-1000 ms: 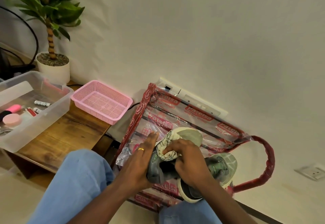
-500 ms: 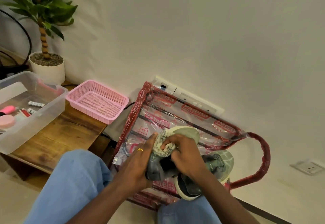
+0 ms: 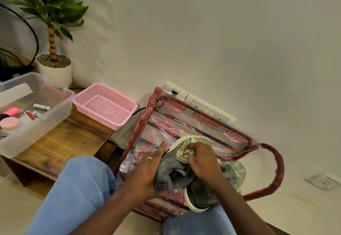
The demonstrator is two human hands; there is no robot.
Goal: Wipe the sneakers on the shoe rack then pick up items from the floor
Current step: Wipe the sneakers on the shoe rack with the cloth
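Note:
Two grey-green sneakers sit on a shoe rack wrapped in clear plastic with red print. My left hand holds the nearer sneaker by its left side, fingers laid along it. My right hand grips a bunched patterned cloth and presses it on the top of that sneaker near the toe. The second sneaker lies to the right, partly hidden under my right forearm.
A pink mesh basket and a clear plastic box of small items stand on a low wooden table at left. A potted plant stands behind. Wall sockets sit at right. My blue-trousered knees fill the foreground.
My right hand has shifted the cloth a little along the top of the sneaker. My left hand keeps its hold on the shoe. The view has swung slightly.

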